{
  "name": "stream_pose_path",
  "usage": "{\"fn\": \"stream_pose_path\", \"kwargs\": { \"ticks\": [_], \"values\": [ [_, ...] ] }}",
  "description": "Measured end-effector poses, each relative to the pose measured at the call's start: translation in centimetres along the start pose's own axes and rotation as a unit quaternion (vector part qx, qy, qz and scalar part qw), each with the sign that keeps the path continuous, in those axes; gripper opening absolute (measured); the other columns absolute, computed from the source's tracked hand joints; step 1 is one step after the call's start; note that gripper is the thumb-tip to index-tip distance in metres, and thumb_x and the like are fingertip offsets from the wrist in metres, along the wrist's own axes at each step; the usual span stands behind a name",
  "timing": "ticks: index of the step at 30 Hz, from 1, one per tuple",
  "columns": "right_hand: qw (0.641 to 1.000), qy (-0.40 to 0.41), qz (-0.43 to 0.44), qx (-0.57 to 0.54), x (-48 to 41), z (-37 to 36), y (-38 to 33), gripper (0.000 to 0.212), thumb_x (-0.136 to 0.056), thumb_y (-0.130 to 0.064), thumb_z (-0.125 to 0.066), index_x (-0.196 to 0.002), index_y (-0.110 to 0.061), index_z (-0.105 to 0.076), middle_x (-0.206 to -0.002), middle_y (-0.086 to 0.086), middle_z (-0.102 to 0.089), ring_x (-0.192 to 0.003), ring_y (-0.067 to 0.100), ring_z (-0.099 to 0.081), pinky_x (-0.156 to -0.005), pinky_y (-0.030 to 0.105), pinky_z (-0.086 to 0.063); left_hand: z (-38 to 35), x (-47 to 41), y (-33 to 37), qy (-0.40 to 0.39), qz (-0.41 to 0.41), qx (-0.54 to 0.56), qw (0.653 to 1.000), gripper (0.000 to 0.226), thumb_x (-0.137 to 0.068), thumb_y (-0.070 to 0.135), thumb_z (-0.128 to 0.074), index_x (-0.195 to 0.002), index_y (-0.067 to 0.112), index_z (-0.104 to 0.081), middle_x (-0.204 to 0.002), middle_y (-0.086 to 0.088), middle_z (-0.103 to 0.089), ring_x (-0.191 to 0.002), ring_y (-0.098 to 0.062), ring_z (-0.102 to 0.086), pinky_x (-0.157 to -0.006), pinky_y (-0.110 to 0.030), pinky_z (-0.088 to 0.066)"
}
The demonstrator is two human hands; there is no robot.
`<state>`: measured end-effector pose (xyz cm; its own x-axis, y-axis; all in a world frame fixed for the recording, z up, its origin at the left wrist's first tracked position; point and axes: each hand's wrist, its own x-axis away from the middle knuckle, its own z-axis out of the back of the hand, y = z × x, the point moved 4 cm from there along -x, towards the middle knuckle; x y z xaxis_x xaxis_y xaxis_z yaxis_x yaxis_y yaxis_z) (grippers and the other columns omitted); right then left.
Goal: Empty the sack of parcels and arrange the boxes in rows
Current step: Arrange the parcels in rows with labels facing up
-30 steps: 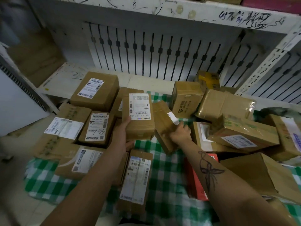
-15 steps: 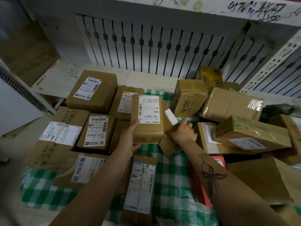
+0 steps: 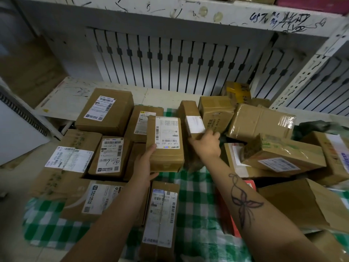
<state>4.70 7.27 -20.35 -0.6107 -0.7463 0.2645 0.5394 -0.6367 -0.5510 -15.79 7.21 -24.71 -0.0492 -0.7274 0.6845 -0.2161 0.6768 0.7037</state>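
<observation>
Many brown cardboard parcels lie on a green-and-white checked sack (image 3: pixel 196 210) spread on the floor. My left hand (image 3: pixel 146 165) holds a labelled box (image 3: pixel 166 143) by its lower left corner, label up, above the middle of the cloth. Just to its right, my right hand (image 3: pixel 205 143) grips a narrow box (image 3: pixel 189 118) with a small white label, tilted on its side. Labelled boxes lie side by side on the left, such as a large box (image 3: pixel 106 111) and a marked box (image 3: pixel 111 156). A loose heap of boxes (image 3: pixel 262 123) sits on the right.
A white slatted panel (image 3: pixel 170 61) and a scribbled shelf edge stand behind the parcels. A perforated metal shelf post (image 3: pixel 306 72) rises at the right. A long labelled box (image 3: pixel 162 218) lies near me on the cloth. Bare pale floor shows at the lower left.
Both hands have moved away from me. The left-hand box has shifted right and further back. The narrow box in my right hand has been lifted and turned more upright beside it.
</observation>
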Motion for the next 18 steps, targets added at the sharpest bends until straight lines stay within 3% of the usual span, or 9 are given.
{"fn": "stream_pose_path", "kwargs": {
  "ticks": [3, 6, 9, 11, 13, 14, 16, 18],
  "values": [
    [0.998, -0.019, 0.056, 0.031, 1.3, -1.6, -1.0, 0.059, -0.089, -0.039, -0.057, -0.136, -0.013, -0.035, -0.134, 0.012, -0.035, -0.123, 0.031, -0.041, -0.094, 0.044, -0.044, 0.2, 0.2, -0.1, 0.005, 0.005, -0.003, 1.0, 0.062, -0.079, 0.047, -0.066, -0.131, 0.023, -0.043, -0.122, -0.008, -0.049, -0.114, -0.029, -0.049, -0.098, -0.051, -0.046],
    [0.996, -0.065, 0.054, 0.011, 1.6, -3.0, -0.6, 0.049, -0.094, -0.037, -0.046, -0.139, -0.017, -0.038, -0.135, 0.013, -0.041, -0.123, 0.032, -0.043, -0.098, 0.045, -0.042, 0.6, 0.0, -0.1, 0.016, 0.015, 0.006, 1.0, 0.068, -0.077, 0.049, -0.067, -0.134, 0.024, -0.04, -0.125, -0.008, -0.047, -0.117, -0.03, -0.048, -0.097, -0.051, -0.046],
    [0.983, -0.097, -0.091, -0.124, 1.4, -3.7, 1.2, 0.055, -0.091, -0.052, -0.039, -0.139, -0.023, -0.04, -0.136, 0.012, -0.041, -0.123, 0.033, -0.044, -0.102, 0.045, -0.038, 0.9, -0.1, 0.0, 0.021, 0.016, 0.015, 1.0, 0.068, -0.077, 0.048, -0.067, -0.135, 0.025, -0.039, -0.126, -0.008, -0.046, -0.118, -0.03, -0.047, -0.097, -0.052, -0.046],
    [0.939, -0.108, -0.226, -0.235, 0.0, -5.5, 3.8, 0.081, -0.075, -0.069, -0.045, -0.14, -0.023, -0.032, -0.133, 0.012, -0.043, -0.117, 0.035, -0.046, -0.097, 0.045, -0.041, 1.0, -0.2, -0.1, 0.021, 0.017, 0.015, 1.0, 0.069, -0.077, 0.048, -0.067, -0.135, 0.025, -0.039, -0.127, -0.009, -0.046, -0.118, -0.03, -0.047, -0.096, -0.052, -0.047],
    [0.897, -0.096, -0.295, -0.315, -3.7, -9.0, 8.0, 0.104, -0.049, -0.075, -0.057, -0.135, -0.025, -0.03, -0.127, 0.011, -0.048, -0.107, 0.036, -0.05, -0.091, 0.051, -0.045, 1.0, -0.2, -0.2, 0.02, 0.019, 0.015, 1.0, 0.068, -0.076, 0.048, -0.068, -0.134, 0.024, -0.04, -0.127, -0.009, -0.047, -0.117, -0.031, -0.048, -0.095, -0.052, -0.047],
    [0.874, -0.1, -0.324, -0.348, -4.1, -9.7, 8.8, 0.102, -0.044, -0.072, -0.062, -0.13, -0.025, -0.034, -0.123, 0.011, -0.052, -0.102, 0.035, -0.052, -0.083, 0.052, -0.047, 1.0, -0.3, -0.2, 0.02, 0.02, 0.011, 1.0, 0.069, -0.076, 0.049, -0.068, -0.134, 0.024, -0.04, -0.127, -0.009, -0.047, -0.117, -0.03, -0.048, -0.095, -0.051, -0.047],
    [0.817, -0.118, -0.371, -0.426, -1.1, -7.8, 7.0, 0.077, -0.055, -0.062, -0.067, -0.119, -0.025, -0.045, -0.111, 0.012, -0.059, -0.093, 0.034, -0.055, -0.066, 0.049, -0.047, 0.9, -0.4, -0.3, 0.021, 0.02, -0.001, 1.0, 0.07, -0.075, 0.049, -0.069, -0.134, 0.023, -0.04, -0.127, -0.01, -0.047, -0.116, -0.03, -0.048, -0.094, -0.051, -0.048],
    [0.78, -0.141, -0.381, -0.476, 2.4, -5.3, 3.9, 0.05, -0.079, -0.054, -0.058, -0.115, -0.02, -0.054, -0.101, 0.013, -0.062, -0.087, 0.032, -0.056, -0.069, 0.045, -0.045, 0.8, -0.5, -0.4, 0.018, 0.02, -0.007, 1.0, 0.071, -0.076, 0.048, -0.069, -0.135, 0.023, -0.04, -0.128, -0.01, -0.047, -0.116, -0.03, -0.048, -0.094, -0.051, -0.048]
  ]
}}
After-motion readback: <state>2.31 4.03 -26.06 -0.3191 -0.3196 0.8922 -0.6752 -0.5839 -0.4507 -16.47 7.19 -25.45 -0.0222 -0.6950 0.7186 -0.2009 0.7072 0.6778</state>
